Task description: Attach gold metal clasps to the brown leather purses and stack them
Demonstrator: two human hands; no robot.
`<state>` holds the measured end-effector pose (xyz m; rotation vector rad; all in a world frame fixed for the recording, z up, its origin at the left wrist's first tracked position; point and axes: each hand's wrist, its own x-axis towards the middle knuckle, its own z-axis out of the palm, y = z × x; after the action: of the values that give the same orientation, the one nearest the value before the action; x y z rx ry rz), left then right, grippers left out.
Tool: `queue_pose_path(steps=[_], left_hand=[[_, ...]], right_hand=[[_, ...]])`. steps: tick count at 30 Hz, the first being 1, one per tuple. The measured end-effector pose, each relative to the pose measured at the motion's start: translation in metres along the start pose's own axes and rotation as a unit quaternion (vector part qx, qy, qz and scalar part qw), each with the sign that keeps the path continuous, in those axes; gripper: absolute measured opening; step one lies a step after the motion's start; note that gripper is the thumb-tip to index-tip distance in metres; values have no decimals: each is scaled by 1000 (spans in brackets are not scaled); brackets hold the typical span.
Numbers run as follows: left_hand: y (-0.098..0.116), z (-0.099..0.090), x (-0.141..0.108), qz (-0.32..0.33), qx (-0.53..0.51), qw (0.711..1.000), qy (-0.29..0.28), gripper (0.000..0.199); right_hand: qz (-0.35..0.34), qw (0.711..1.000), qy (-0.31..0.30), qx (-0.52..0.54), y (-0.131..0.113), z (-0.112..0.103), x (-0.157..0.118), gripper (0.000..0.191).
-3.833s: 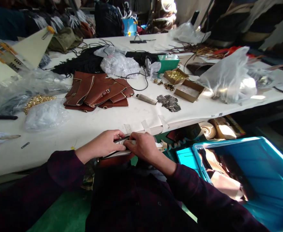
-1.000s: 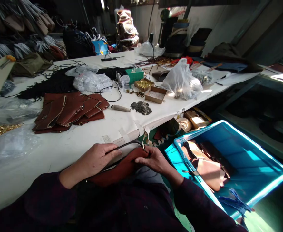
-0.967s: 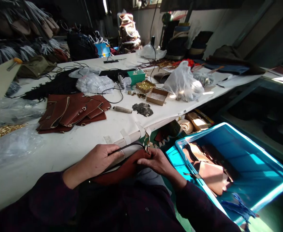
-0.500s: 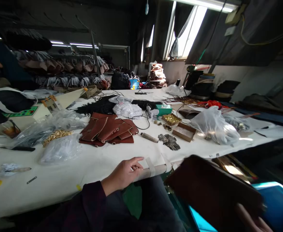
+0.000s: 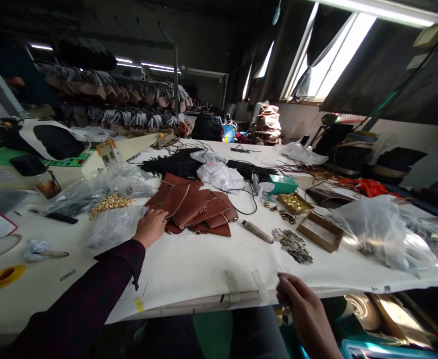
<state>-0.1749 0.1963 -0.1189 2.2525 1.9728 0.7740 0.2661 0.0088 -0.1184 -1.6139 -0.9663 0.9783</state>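
Observation:
My left hand [image 5: 151, 227] reaches over the white table to a pile of brown leather pouches [image 5: 189, 204]. Its fingers are closed on the pile's left edge. The pouches overlap each other and show zip edges and small buckles. My right hand [image 5: 303, 309] is at the table's front edge, its fingers curled together; whatever they may hold is hidden. A wooden-looking handle [image 5: 258, 232] and a heap of small flat metal pieces [image 5: 294, 245] lie beyond the right hand.
Clear plastic bags [image 5: 114, 232], gold-coloured hardware [image 5: 110, 204], a small cardboard box [image 5: 320, 232] and a green box [image 5: 282, 184] stand about the table. Yellow tape [image 5: 9, 276] lies at left. A large plastic bag [image 5: 383, 232] sits at right, and a machine [image 5: 65, 167] at the back left.
My left hand has moved from the front edge to the leather pile. The dark brown leather piece in my right hand is out of sight, and that hand has come up to the table edge.

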Motion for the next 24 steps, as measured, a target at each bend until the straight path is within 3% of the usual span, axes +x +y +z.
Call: queue_pose_path(steps=[3, 5, 7, 9, 12, 16, 20, 24], left_hand=[[9, -7, 4, 6, -9, 999, 35, 40], [26, -18, -3, 16, -26, 997, 72, 45], [48, -30, -23, 60, -71, 987, 131, 41], [67, -35, -55, 132, -124, 972, 148, 36], [82, -22, -116, 206, -168, 960, 87, 48], [77, 21, -176, 337, -183, 924, -6, 50], [70, 45, -184, 406, -126, 905, -18, 41], [77, 50, -176, 370, -93, 924, 1, 41]], right_hand=[[-53, 986, -148, 54, -45, 75, 39, 41], [-36, 970, -201, 132, -68, 117, 51, 40], [-20, 955, -229, 185, -79, 142, 59, 37], [-38, 953, -228, 195, -78, 145, 64, 34], [-75, 969, -172, 158, -61, 111, 67, 33], [-88, 996, -29, -15, -37, 32, 93, 39], [-109, 961, 43, -249, -35, -23, 159, 30], [-115, 927, 75, -350, -45, -41, 237, 24]])
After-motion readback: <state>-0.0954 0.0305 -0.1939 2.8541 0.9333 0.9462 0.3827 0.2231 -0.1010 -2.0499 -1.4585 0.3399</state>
